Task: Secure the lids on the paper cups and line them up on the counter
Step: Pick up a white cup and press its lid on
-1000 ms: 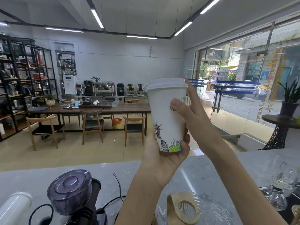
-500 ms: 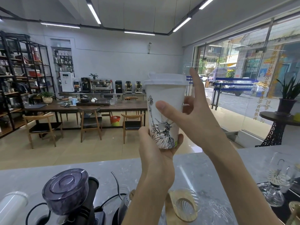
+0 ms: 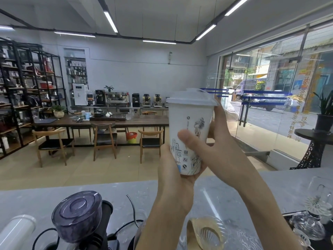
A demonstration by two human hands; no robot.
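Observation:
A white paper cup (image 3: pixel 188 123) with line drawings is held up in the air above the grey marble counter (image 3: pixel 45 197). A white plastic lid (image 3: pixel 191 100) sits on its rim. My left hand (image 3: pixel 173 177) cups the cup's bottom from below. My right hand (image 3: pixel 212 141) wraps the cup's right side, thumb across the front, fingers reaching up behind to the lid.
A coffee grinder with a dark lid (image 3: pixel 77 215) and black cables stands at the front left. A white cylinder (image 3: pixel 16 231) lies at the far left. A glass dripper (image 3: pixel 205 231) and glassware (image 3: pixel 313 221) sit to the front right.
The cup has been turned in my hands, so a different part of the print faces me. My right thumb has slid lower on the cup's front.

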